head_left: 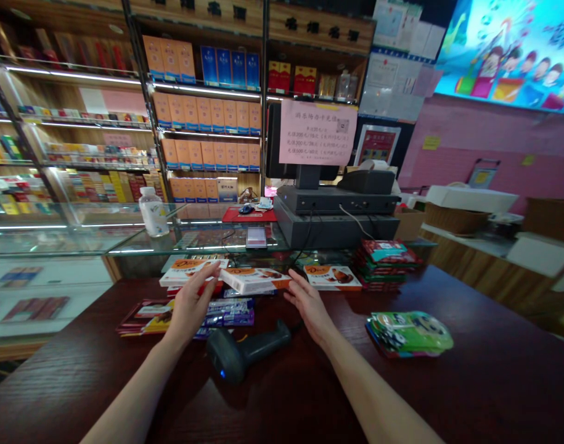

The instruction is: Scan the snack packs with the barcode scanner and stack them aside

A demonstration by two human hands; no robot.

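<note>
A white and orange Dove chocolate box (256, 279) lies at a slant between my hands, on other flat packs. My left hand (193, 305) is beside its left end with fingers stretched out; whether they touch the box I cannot tell. At the right end are the outstretched fingertips of my right hand (309, 305), at or against the box's edge. Similar Dove boxes lie to the left (180, 275) and right (332, 277). Purple-wrapped bars (228, 312) are beside my left hand. A dark handheld barcode scanner (249, 351) rests nearer me, its blue light on.
Green packs (411, 333) lie at the right of the dark table (304, 401). Stacked red and green packs (386, 262) stand farther back. Behind are a glass counter (198, 234), a phone (256, 237), a white bottle (153, 213) and a cash register (335, 213).
</note>
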